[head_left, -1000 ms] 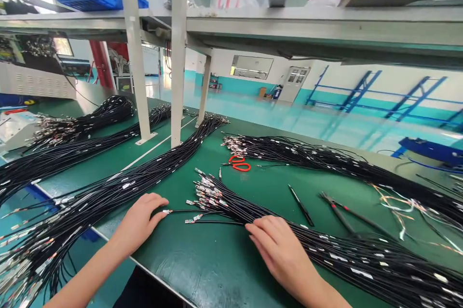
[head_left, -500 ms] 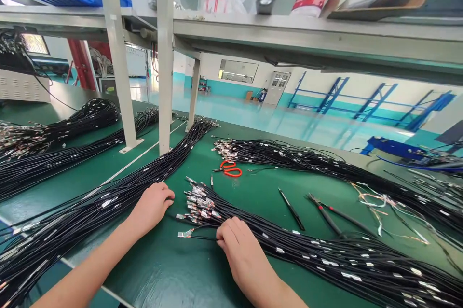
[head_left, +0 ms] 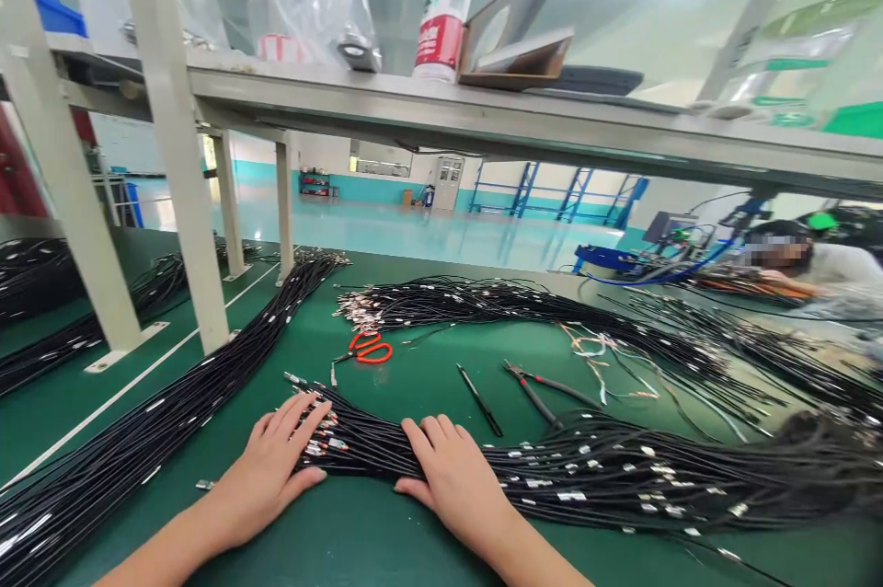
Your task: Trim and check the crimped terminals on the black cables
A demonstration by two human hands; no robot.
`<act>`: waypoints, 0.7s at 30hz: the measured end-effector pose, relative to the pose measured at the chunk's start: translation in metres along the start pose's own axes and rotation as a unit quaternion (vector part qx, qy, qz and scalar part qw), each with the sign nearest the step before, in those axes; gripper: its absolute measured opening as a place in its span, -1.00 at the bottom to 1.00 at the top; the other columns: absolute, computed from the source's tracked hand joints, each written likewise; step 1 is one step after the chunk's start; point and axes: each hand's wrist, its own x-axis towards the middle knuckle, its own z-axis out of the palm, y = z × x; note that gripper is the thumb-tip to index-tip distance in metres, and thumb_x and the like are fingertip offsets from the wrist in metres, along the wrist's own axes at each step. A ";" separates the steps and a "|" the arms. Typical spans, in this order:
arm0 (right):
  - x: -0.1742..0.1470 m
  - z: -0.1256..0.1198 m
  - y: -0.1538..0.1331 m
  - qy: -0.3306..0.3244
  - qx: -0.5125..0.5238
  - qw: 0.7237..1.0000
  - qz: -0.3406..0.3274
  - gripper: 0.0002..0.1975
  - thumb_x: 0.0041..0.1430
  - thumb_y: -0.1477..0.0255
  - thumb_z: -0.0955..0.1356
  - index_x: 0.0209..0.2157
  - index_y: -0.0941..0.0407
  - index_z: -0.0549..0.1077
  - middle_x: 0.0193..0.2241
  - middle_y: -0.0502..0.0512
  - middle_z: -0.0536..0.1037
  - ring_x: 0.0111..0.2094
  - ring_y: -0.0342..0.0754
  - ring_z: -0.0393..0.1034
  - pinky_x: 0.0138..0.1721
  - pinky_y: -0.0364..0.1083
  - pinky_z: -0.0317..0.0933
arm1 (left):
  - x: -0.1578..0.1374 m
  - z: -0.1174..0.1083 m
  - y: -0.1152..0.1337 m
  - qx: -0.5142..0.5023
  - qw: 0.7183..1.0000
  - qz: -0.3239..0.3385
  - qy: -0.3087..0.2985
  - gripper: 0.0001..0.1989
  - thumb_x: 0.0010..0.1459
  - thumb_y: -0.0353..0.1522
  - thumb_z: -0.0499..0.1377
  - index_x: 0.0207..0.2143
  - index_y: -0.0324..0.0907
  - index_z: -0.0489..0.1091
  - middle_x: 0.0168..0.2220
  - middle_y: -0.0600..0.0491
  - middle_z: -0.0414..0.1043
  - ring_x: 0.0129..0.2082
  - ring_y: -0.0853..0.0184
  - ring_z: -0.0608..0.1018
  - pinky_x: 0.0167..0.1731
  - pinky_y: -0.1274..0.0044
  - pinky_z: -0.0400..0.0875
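Note:
A bundle of black cables (head_left: 369,442) lies across the green table in front of me, its metal connector ends (head_left: 334,444) pointing left. My left hand (head_left: 272,467) spans the connector ends, fingers over the top and thumb on the near side. Farther right along the same bundle, my right hand (head_left: 459,481) grips it with the thumb on the near edge. The hands cover part of the cables. One loose connector (head_left: 205,485) shows just left of my left hand.
Behind the bundle lie red-handled scissors (head_left: 371,348), a black pen (head_left: 481,400) and pliers (head_left: 534,389). More cable bundles lie left (head_left: 186,394) and behind (head_left: 475,304). Shelf posts (head_left: 176,155) stand at left. A shelf (head_left: 441,101) crosses above. At right is another person (head_left: 845,270).
My left hand has moved onto the connector ends, and my right hand now wraps the bundle instead of its near edge. The view has swung right, bringing another person into sight.

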 end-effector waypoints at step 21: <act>0.014 -0.024 -0.019 0.052 0.054 0.992 -0.104 -0.79 0.14 0.48 0.20 -0.17 0.13 0.35 -0.29 0.15 0.37 -0.28 0.00 0.20 -0.26 -0.01 0.07 | 0.038 -0.038 -0.014 -0.299 0.908 -0.177 0.232 -0.77 0.08 -0.26 0.03 -0.42 -0.20 0.42 -0.49 0.07 0.40 -0.50 0.38 0.40 -0.46 0.57 0.30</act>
